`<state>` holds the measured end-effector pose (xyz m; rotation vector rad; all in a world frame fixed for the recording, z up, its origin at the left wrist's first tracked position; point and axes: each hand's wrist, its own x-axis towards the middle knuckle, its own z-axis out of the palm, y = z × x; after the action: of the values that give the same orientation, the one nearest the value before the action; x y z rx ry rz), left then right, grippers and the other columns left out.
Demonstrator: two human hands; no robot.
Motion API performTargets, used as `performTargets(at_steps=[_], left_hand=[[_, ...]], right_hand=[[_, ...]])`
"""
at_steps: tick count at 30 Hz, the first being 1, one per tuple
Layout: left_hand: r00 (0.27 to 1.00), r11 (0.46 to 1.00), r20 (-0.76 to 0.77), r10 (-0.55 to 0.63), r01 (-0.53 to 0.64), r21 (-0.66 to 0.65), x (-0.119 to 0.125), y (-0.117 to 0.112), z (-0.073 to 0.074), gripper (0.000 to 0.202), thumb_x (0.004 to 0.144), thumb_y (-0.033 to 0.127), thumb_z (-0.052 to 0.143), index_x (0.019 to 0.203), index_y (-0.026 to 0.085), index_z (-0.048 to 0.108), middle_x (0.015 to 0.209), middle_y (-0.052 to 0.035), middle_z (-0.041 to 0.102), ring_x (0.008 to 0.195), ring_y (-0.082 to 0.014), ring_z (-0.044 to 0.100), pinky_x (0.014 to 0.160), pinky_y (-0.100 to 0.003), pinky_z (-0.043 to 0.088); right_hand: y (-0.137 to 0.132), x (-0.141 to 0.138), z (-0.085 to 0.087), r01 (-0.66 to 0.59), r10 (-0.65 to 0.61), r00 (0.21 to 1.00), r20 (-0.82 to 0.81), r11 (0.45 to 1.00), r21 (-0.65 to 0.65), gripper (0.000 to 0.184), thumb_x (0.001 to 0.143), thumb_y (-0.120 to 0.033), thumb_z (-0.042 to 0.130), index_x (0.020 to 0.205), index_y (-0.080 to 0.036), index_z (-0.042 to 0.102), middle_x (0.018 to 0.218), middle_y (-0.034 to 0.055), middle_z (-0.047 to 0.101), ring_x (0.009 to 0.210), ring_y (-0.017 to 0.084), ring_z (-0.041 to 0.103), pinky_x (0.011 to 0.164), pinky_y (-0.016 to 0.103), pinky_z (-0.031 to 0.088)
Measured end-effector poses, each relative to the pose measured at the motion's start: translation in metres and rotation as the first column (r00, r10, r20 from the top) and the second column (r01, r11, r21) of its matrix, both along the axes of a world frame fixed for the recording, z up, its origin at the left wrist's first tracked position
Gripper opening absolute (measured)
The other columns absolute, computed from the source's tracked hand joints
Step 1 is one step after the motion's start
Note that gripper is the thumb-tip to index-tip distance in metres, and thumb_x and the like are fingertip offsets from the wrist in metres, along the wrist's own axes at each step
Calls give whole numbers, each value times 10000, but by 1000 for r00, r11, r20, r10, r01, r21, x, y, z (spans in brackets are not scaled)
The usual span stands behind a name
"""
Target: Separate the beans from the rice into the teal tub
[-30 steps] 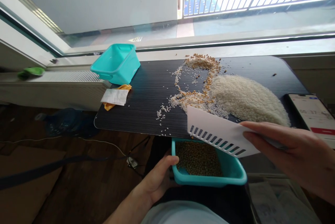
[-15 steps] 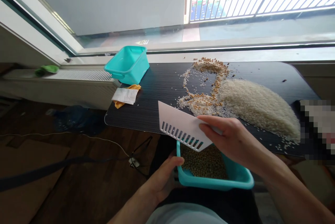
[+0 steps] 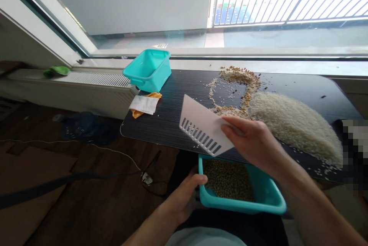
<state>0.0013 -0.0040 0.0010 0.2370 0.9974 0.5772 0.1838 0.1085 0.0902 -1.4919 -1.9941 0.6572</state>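
While gripping with the left hand (image 3: 184,195): left end of the near teal tub (image 3: 244,205), with thumb over the rim and other fingers mostly out of sight.
Near teal tub: in front of and below the black tabletop (image 3: 166,127), over a dark-clothed lap (image 3: 238,221).
Small round beans (image 3: 230,182): inside that tub, spread across its left and middle.
Right hand (image 3: 254,136): narrow grip, pinching the white slotted scraper (image 3: 201,117) between thumb and fingers.
White slotted scraper: tilted, slotted edge downward, by the front edge of the black tabletop; touching or not, cannot tell.
White grains (image 3: 193,127): a few at the left slots; on the plate or behind, cannot tell.
Rice heap (image 3: 296,127): broad and pale, on the right of the black tabletop.
Curved band (image 3: 254,83): tan beans mixed with rice, left of the rice heap, partly hidden by the right hand.
Far teal tub (image 3: 161,79): at the far left corner, beside the window sill (image 3: 186,64).
Orange cloth (image 3: 138,114): under a folded white piece (image 3: 143,104), near the far teal tub.
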Motion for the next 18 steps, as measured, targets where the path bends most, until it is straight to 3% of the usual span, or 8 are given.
performTargets(at_steps=[2, 4, 8, 11, 18], left_hand=[[1000, 1000, -3, 8, -8, 2, 0, 0, 1, 647, 692, 450, 648, 1279, 202, 533, 1326, -123, 606, 1157, -320, 583, 835, -383, 477], [1000, 1000, -7, 16, -16, -5, -1, 0, 3, 638, 684, 444, 653, 1261, 196, 538, 1341, -125, 595, 1168, -321, 576, 838, -385, 480], [1000, 999, -11, 24, -25, -26, 0, 1, 3, 661, 651, 462, 678, 1237, 190, 539, 1337, -128, 595, 1166, -328, 574, 845, -393, 481], [999, 999, -30, 17, -18, -43, 3, 3, 2, 701, 622, 489, 695, 1230, 178, 536, 1285, -137, 621, 1161, -340, 573, 847, -403, 478], [999, 998, -42, -23, 20, -66, 18, 8, 3, 681, 608, 484, 707, 1202, 193, 546, 1286, -120, 620, 1174, -336, 563, 861, -403, 463]], right_hand=[[4, -17, -8, -48, 48, 999, 2, 999, -13, 260, 865, -319, 528, 958, -262, 765, 733, -29, 755, 605, 129, 673, 537, 227, 506], [11, -16, -13, -29, 29, 1000, 10, 1000, -4, 263, 859, -309, 523, 949, -252, 764, 736, -19, 755, 625, 137, 675, 553, 233, 503], [22, 22, -10, 132, -135, 990, 40, 989, 65, 281, 837, -322, 533, 948, -210, 766, 697, 13, 738, 577, 158, 645, 493, 259, 457], [22, 45, -4, 185, -192, 980, 53, 976, 113, 278, 823, -325, 545, 928, -207, 773, 653, 20, 722, 569, 172, 641, 473, 270, 435], [0, 64, 8, 48, -55, 996, 64, 994, 98, 261, 844, -347, 573, 998, -287, 775, 775, -25, 778, 569, 142, 680, 497, 244, 494]])
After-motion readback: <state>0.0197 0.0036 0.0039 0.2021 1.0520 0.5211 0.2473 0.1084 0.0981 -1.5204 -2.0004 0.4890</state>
